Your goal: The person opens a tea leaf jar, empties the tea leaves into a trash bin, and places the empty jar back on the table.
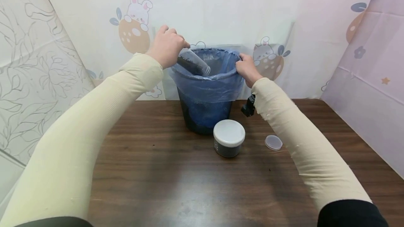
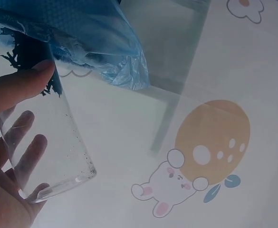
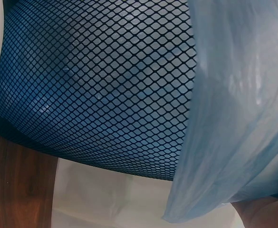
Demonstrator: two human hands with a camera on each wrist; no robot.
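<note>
One clear jar (image 1: pixel 200 63), tilted mouth-down to the R, is over the bin (image 1: pixel 206 113) opening w/ dark shreds (image 1: pixel 189 66) inside along its low side. L hand (image 1: pixel 168 47) holds it: thumb one side, fingers round the other, open only about as wide as the jar. R hand (image 1: pixel 247 68) grips the bin's rim thru the bag (image 1: pixel 211 88), fingers closed over the R edge; finger detail is mostly hidden in its wrist view.

Count: 2 hands, 1 jar, 1 bin (black mesh, upright), 1 bag (blue, see-thru, folded down outside the rim). Also 1 tub (image 1: pixel 229 137), dark w/ white cap, upright just in front of the bin; can't tell if they touch. 1 clear lid (image 1: pixel 273 142) lies flat R of the tub, apart from it. 2 dark specks on the brown table (image 1: pixel 176 185). 2 pale sleeves (image 1: pixel 72 136), 1 per arm. 2 bunnies (image 1: pixel 137 15) on the wall sheet behind.
</note>
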